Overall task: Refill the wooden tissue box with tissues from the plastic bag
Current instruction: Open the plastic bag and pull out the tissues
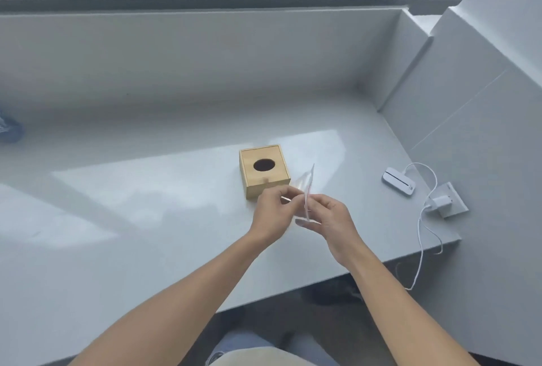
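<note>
A square wooden tissue box [265, 170] with a dark round hole in its lid stands on the grey counter [146, 204]. Just in front of it and to its right, both hands hold a clear plastic bag [306, 189], which stands on edge between them and looks blurred. My left hand [275, 210] pinches the bag's near left side. My right hand [328, 219] grips its lower right side. Whether tissues are inside the bag cannot be told.
A small white device [398, 180] lies at the right, with a white cable [422, 233] running to a plug in a wall socket [445, 200]. The cable hangs over the counter's front right edge. A dark blue object [10, 128] sits at the far left.
</note>
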